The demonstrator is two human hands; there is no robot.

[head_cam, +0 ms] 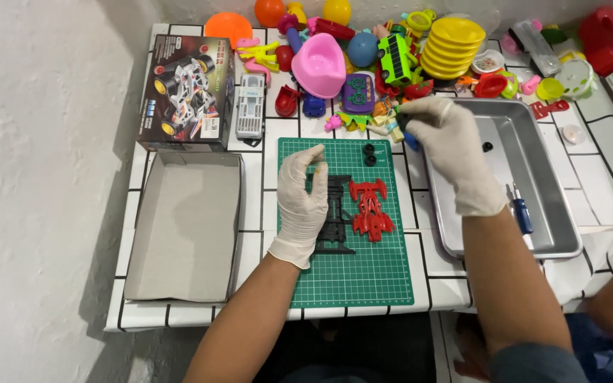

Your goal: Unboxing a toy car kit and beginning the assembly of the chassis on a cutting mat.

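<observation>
**Chassis pinned on the green mat**

On the green cutting mat (349, 276), my left hand (303, 202) lies flat, fingers spread, pressing the black chassis (336, 213), seemingly to steady it. The red car body (370, 209) lies just right of it. Past the mat's far right corner, my right hand (448, 149) arches, gripping a blue-handled tool (409, 140).

Left hand (302, 206) in a white glove lies flat on the black chassis (335, 213) on the green cutting mat (352, 276), red car body (370, 209) just right of it. Right hand (448, 152) grips a small blue tool (409, 138) by the metal tray (533, 170). Open cardboard box (186, 227) at left on the desk (257, 206).
</observation>
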